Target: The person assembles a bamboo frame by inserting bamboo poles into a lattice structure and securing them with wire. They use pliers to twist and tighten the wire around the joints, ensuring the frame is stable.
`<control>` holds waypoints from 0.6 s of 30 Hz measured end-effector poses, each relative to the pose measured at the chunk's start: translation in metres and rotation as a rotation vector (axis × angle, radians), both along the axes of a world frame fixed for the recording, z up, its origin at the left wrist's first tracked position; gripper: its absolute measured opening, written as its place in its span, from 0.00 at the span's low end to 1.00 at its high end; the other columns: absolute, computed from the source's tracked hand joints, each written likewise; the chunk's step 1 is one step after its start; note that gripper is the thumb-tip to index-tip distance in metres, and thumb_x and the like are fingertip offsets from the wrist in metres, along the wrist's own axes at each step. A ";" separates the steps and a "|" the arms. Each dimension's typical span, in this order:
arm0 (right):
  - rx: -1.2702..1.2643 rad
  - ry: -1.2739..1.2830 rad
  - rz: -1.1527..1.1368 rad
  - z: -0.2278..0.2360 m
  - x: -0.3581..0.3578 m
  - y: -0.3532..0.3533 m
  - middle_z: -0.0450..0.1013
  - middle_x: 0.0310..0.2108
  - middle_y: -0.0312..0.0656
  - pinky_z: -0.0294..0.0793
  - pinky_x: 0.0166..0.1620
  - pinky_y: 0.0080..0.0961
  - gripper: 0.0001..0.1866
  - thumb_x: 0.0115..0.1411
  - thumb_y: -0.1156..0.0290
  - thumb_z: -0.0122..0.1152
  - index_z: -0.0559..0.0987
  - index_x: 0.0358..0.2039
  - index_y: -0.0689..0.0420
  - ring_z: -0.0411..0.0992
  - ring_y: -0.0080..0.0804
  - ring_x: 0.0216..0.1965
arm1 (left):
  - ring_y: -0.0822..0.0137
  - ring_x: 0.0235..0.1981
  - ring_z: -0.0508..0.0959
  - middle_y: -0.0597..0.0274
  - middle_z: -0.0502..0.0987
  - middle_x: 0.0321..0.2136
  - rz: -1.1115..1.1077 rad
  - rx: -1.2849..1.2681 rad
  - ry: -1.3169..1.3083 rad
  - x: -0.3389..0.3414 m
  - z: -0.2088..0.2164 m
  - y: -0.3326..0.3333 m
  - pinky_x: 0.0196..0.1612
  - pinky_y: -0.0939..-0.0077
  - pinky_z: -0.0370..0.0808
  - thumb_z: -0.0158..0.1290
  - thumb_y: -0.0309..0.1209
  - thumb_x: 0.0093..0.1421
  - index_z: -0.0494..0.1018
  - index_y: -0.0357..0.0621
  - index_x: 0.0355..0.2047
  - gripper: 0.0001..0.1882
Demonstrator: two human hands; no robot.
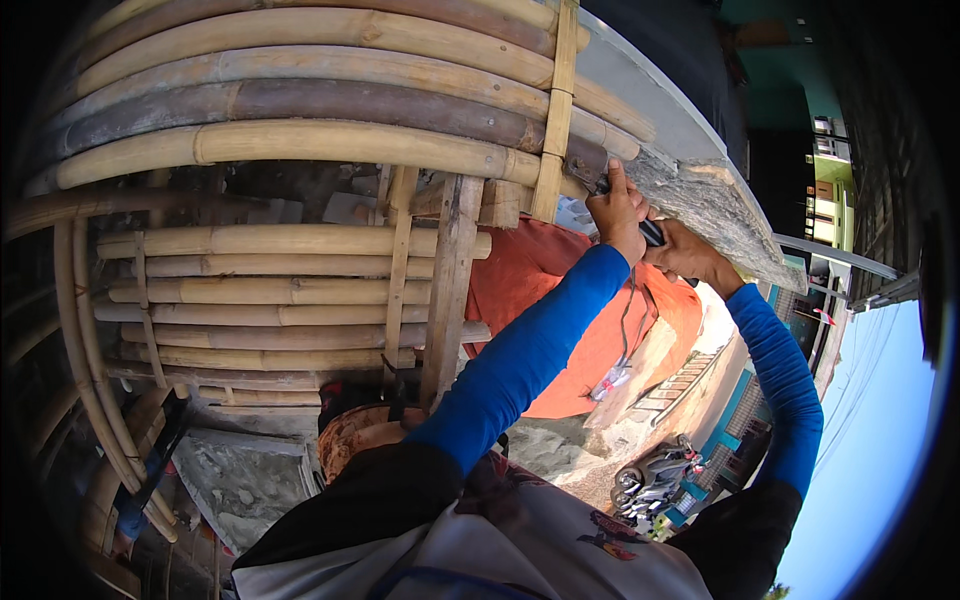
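My left hand is closed on a black-handled tool at the edge of the bamboo poles. My right hand is wrapped round the same handle, just right of and below the left. The hands hide most of the tool, so I cannot tell its kind. A dark cord hangs below them. Beyond the left fingertips, a brown plate-like piece sits at the pole ends. Beside the hands are an upright bamboo strip across the row of bamboo poles and a rough grey slab.
Orange sheeting spreads below my hands. A wooden post stands by a lower bamboo rack. At lower left are a brown round container and a grey slab. Motorcycles are parked down at the right.
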State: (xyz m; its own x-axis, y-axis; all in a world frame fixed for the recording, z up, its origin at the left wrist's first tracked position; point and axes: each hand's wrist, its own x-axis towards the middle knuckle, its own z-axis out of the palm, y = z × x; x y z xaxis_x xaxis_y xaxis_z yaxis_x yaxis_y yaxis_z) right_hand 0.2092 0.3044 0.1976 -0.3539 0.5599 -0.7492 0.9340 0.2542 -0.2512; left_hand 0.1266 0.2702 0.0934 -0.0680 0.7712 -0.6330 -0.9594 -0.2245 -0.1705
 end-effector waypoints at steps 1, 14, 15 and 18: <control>0.320 0.031 0.239 -0.026 0.028 -0.005 0.75 0.21 0.48 0.74 0.23 0.39 0.21 0.57 0.71 0.68 0.71 0.48 0.61 0.76 0.43 0.19 | 0.71 0.12 0.59 0.70 0.59 0.13 -0.013 -0.035 0.038 0.001 -0.001 0.003 0.19 0.68 0.65 0.55 0.54 0.69 0.63 0.48 0.21 0.28; -0.206 -0.222 -0.271 0.035 -0.039 0.017 0.67 0.16 0.40 0.67 0.18 0.26 0.22 0.66 0.52 0.67 0.76 0.33 0.62 0.65 0.29 0.14 | 0.67 0.19 0.71 0.65 0.68 0.18 -0.018 0.155 -0.182 -0.019 0.003 -0.007 0.27 0.65 0.75 0.67 0.53 0.59 0.70 0.46 0.38 0.26; -0.346 -0.200 -0.366 0.028 -0.025 0.023 0.65 0.15 0.32 0.62 0.16 0.19 0.23 0.66 0.48 0.66 0.76 0.32 0.58 0.63 0.20 0.13 | 0.67 0.18 0.70 0.65 0.67 0.18 -0.022 0.147 -0.164 -0.018 0.003 -0.004 0.26 0.65 0.75 0.67 0.52 0.59 0.71 0.46 0.38 0.25; -0.442 -0.163 -0.439 0.024 -0.019 0.030 0.67 0.16 0.33 0.64 0.16 0.20 0.23 0.65 0.49 0.67 0.77 0.34 0.59 0.63 0.21 0.12 | 0.68 0.16 0.68 0.67 0.64 0.17 0.015 0.071 -0.115 -0.011 0.006 -0.001 0.25 0.67 0.74 0.65 0.51 0.61 0.71 0.43 0.35 0.24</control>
